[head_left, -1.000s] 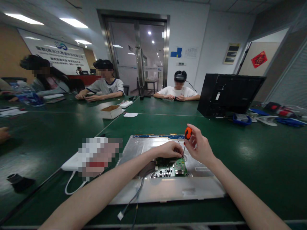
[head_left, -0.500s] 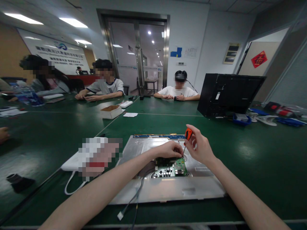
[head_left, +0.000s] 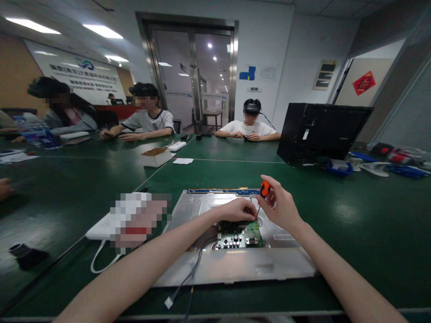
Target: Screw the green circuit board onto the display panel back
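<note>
My right hand (head_left: 283, 207) grips an orange-and-black screwdriver (head_left: 265, 189) by its handle, thumb and fingers round it. The thin shaft slants down to the upper right edge of a green circuit board (head_left: 255, 233). Close beside the tip, my left hand (head_left: 239, 210) is closed with its fingertips pinched together; what they hold, if anything, is hidden. The board sits on the metal back of a display panel (head_left: 235, 267), which lies flat before me. Along the panel's far edge runs a narrow blue strip board (head_left: 215, 192). Dark cables (head_left: 197, 264) trail from the board's left side toward me.
A white device with a cable (head_left: 101, 229) lies left of the panel, partly pixelated. Beyond are a small open box (head_left: 156, 157) and a white card (head_left: 183, 161). A black monitor casing (head_left: 323, 132) stands at right, near a blue tray (head_left: 339, 168). Several people sit around the green table.
The screwdriver handle has turned a little in my right fingers. Its tip and my left hand stay in place.
</note>
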### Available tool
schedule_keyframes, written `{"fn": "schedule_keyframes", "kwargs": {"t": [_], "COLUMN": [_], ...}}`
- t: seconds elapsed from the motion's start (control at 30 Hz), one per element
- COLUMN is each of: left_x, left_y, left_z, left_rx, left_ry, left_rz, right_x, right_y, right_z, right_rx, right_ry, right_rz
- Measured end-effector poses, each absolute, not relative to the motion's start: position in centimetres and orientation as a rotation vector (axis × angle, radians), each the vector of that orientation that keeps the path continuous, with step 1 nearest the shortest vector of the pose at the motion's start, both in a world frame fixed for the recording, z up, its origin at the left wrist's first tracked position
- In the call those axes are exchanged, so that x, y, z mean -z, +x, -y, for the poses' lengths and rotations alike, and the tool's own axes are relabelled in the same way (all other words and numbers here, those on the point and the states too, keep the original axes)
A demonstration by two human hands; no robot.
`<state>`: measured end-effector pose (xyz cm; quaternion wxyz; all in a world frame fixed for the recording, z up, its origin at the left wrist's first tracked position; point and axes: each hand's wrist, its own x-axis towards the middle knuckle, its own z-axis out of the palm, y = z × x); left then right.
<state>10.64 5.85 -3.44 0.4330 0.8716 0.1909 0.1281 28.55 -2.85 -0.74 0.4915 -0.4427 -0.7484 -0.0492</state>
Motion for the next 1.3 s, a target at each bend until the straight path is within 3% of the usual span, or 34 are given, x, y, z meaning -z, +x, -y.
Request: {"fn": "schedule_keyframes", "kwargs": {"t": [1.3], "left_x": [3.32], "left_y": [10.68], "left_z": [-5.73], "left_rx": [-0.318], "left_ry": [2.149], "left_rz": [-0.479], "right_x": [0.47], "right_y": [28.49], "right_z": [3.07], "right_rx": [0.154], "right_ry": [-1.043], "right_rz": [1.849]}}
